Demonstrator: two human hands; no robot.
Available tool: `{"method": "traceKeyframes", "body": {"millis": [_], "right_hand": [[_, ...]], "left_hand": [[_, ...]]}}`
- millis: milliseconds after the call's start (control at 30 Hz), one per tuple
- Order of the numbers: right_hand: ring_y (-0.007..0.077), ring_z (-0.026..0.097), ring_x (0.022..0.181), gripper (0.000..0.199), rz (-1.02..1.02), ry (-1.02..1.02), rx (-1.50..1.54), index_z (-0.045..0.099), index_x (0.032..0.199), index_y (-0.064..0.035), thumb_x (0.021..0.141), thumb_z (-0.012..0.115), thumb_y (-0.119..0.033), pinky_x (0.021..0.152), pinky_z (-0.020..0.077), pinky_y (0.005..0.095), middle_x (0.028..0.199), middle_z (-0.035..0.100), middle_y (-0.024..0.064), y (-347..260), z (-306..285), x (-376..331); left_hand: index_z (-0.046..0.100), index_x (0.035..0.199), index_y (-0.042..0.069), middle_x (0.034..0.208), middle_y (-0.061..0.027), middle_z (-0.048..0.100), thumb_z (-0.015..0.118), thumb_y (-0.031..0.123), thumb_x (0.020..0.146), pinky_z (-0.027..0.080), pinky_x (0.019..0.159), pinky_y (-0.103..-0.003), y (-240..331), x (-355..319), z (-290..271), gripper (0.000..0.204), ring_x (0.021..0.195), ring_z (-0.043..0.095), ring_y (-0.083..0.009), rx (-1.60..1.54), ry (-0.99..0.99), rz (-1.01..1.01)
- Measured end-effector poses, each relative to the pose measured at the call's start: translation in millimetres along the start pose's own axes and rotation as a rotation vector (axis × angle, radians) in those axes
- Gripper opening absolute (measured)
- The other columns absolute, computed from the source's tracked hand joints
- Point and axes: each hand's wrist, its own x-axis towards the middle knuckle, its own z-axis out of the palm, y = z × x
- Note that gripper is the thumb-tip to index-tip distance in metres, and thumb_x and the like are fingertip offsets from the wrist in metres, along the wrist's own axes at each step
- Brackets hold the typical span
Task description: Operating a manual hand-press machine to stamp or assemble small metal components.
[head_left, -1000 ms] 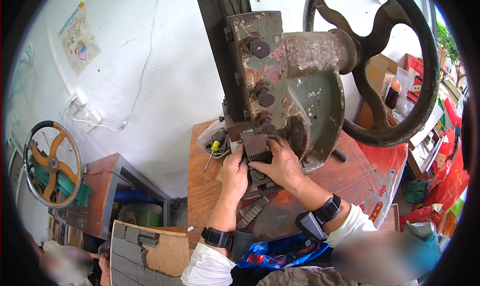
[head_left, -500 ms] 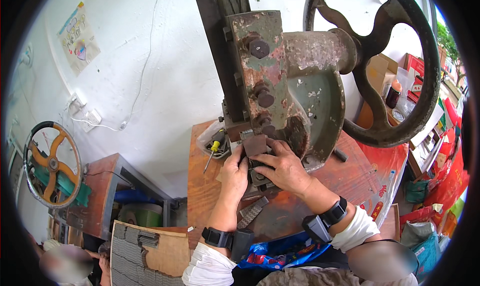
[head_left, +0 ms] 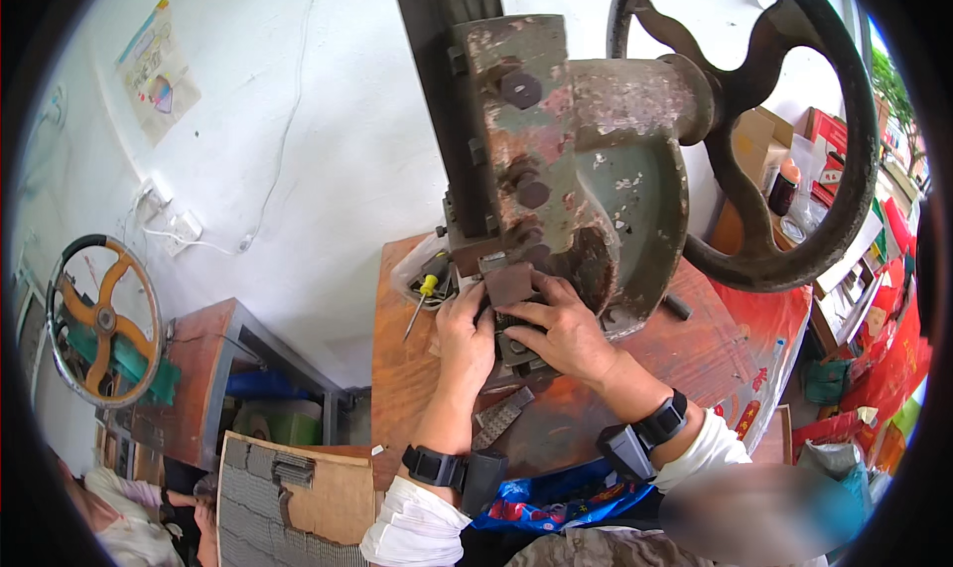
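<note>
Under the ram of a worn green hand press [head_left: 521, 140], a small brown square plate [head_left: 509, 285] is held between my two hands. My left hand [head_left: 467, 334] is closed at the plate's left edge, fingertips against it. On the other side, my right hand [head_left: 564, 331] has its fingers bent, the upper ones at the plate's right edge and the lower ones by the dark metal fixture beneath. Part of that fixture is hidden by my fingers. A grey strip of small metal pieces [head_left: 503, 418] lies on the wooden table [head_left: 417, 363] in front of my hands.
A large handwheel [head_left: 759, 150] juts out on the right of the press. Left of the fixture, a yellow-handled screwdriver [head_left: 427, 287] leans out of a clear tray. A board [head_left: 323, 502] with rows of grey pieces stands lower left, near another person's arm [head_left: 189, 502].
My hands and the plate keep the same pose at the press. The whole view has shifted slightly. At the lower left, the other person has moved a little.
</note>
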Motion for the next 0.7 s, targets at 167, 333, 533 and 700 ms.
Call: {"method": "traceKeyframes", "body": {"millis": [167, 333, 533, 700], "right_hand": [[0.0383, 0.050, 0.115, 0.036, 0.017, -0.021, -0.004, 0.070, 0.108, -0.0146, 0.073, 0.075, -0.018, 0.096, 0.0449, 0.0432, 0.128, 0.052, 0.0194, 2, -3, 0], [0.0399, 0.048, 0.115, 0.045, 0.023, -0.002, 0.038, 0.062, 0.117, -0.0090, 0.074, 0.074, -0.017, 0.097, 0.0432, 0.0444, 0.126, 0.051, 0.0204, -1, -14, -12], [0.0379, 0.051, 0.114, 0.048, 0.031, 0.037, 0.033, 0.061, 0.116, -0.0030, 0.073, 0.077, -0.016, 0.097, 0.0440, 0.0432, 0.123, 0.053, 0.0191, 7, -16, -15], [0.0380, 0.053, 0.111, 0.052, 0.055, 0.093, 0.045, 0.060, 0.116, -0.0018, 0.069, 0.078, -0.017, 0.094, 0.0454, 0.0425, 0.121, 0.055, 0.0190, 12, -3, -5]], "left_hand": [[0.061, 0.118, 0.007, 0.119, -0.0122, 0.062, 0.057, 0.003, 0.084, 0.042, 0.093, -0.039, 14, 5, -3, 0.035, 0.104, 0.053, -0.0347, -0.087, -0.101, -0.078], [0.061, 0.119, 0.012, 0.119, -0.0085, 0.060, 0.059, 0.009, 0.084, 0.034, 0.094, -0.056, 29, -3, -1, 0.035, 0.113, 0.049, -0.0326, 0.435, 0.005, -0.037], [0.061, 0.119, 0.020, 0.108, -0.0141, 0.059, 0.060, 0.013, 0.085, 0.028, 0.094, -0.056, 7, -4, 0, 0.035, 0.110, 0.050, -0.0326, 0.068, -0.027, -0.133], [0.062, 0.119, 0.020, 0.106, -0.0138, 0.059, 0.060, 0.011, 0.085, 0.033, 0.092, -0.054, -2, -3, 3, 0.035, 0.107, 0.052, -0.0331, -0.019, -0.035, -0.115]]}}
